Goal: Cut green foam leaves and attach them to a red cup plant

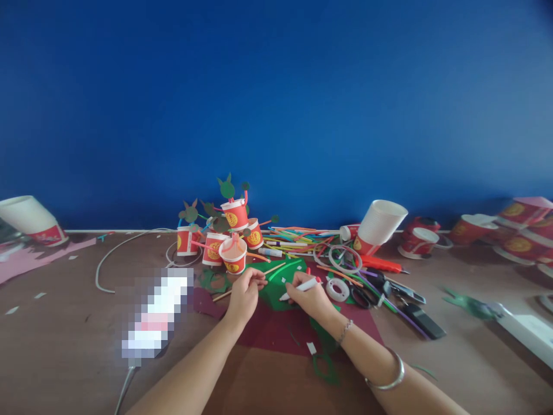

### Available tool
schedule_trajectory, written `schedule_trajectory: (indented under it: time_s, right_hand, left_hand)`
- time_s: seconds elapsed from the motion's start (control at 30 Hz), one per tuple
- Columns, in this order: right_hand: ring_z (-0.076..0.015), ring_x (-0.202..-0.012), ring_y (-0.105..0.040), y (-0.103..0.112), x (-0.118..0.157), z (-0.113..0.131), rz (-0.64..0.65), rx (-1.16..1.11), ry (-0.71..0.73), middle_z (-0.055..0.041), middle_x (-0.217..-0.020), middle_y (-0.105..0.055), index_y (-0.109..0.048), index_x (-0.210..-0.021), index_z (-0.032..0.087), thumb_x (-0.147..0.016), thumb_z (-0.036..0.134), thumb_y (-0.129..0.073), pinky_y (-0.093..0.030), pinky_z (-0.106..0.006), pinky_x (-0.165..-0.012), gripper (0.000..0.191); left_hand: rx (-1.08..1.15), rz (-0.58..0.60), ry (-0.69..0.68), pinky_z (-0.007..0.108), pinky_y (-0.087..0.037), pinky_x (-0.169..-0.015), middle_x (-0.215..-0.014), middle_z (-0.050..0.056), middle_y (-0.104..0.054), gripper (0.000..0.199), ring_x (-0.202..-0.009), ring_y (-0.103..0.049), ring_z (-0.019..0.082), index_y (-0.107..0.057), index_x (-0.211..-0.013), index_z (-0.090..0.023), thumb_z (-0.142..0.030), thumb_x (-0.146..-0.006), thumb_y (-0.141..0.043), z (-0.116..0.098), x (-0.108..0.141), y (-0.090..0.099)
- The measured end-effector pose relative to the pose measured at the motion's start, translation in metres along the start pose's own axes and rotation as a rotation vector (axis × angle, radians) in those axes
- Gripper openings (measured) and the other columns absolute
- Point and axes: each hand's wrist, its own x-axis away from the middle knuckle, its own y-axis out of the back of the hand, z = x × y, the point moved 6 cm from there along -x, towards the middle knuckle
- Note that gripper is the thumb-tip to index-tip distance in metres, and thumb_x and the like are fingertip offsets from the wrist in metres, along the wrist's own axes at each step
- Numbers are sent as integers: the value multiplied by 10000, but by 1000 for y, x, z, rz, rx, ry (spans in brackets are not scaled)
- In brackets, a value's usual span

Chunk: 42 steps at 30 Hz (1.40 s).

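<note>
My left hand [245,295] is closed around a thin wooden stick [275,268], which pokes out on both sides of the fingers. In my right hand [311,297] is a white marker [306,285] with a red end, gripped between thumb and fingers and slanting down to the left. Both hands are over a sheet of green paper [273,297], with small white scraps on it. Dark red paper [276,334] lies underneath. Just beyond my left hand stand red-and-white paper cups [233,253], stacked and fitted with straw arms and green paper animal heads [227,188].
Colourful straws [298,236] lie along the blue wall. To the right are a roll of tape [337,290], black-handled scissors [362,297], an orange-red cutter [382,264], keys [417,317] and a tall cup stack [380,225]. A blurred-out lit device [159,314] sits left.
</note>
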Motion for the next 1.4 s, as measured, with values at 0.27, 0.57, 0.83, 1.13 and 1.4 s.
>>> schedule_trajectory:
  time_s: [0.27, 0.57, 0.83, 1.13, 1.4]
  right_hand:
    - [-133, -441, -559, 1, -1, -5, -24, 3, -23, 43, -421, -546, -389, -516, 230, -692, 230, -529, -378, -216, -422, 225]
    - [-141, -455, -573, 2, -1, -2, -18, 21, -33, 38, -427, -555, -394, -518, 229, -700, 236, -530, -387, -224, -434, 227]
    - [-129, -441, -547, 2, 0, -3, -35, -24, -19, 25, -444, -579, -406, -532, 222, -731, 293, -547, -373, -216, -420, 255]
    - [-143, -488, -601, -2, 1, 0, 19, -12, 24, 30, -470, -589, -418, -539, 218, -732, 276, -560, -392, -210, -439, 247]
    - [-147, -505, -623, -3, 2, 1, 34, -19, 13, 31, -477, -600, -429, -547, 214, -726, 266, -571, -398, -204, -446, 235]
  left_hand:
    - [-12, 4, 1, 293, -522, -688, -752, 32, -647, 160, -756, -667, 184, -565, -738, -167, -115, -681, -424, 1, 0, 0]
    - [-8, 1, -4, 299, -522, -689, -752, 31, -647, 159, -749, -664, 185, -566, -737, -167, -112, -679, -429, 2, 0, 0]
    - [-27, 7, -6, 295, -522, -696, -759, 35, -645, 174, -753, -665, 181, -563, -749, -160, -106, -684, -411, 1, 0, 0]
    - [-17, -12, -8, 304, -524, -688, -756, 38, -644, 177, -738, -665, 186, -572, -738, -159, -96, -674, -419, 0, 0, 1]
    - [-41, 0, -12, 302, -524, -701, -763, 40, -636, 181, -751, -663, 181, -564, -747, -156, -104, -686, -401, 1, 0, 0]
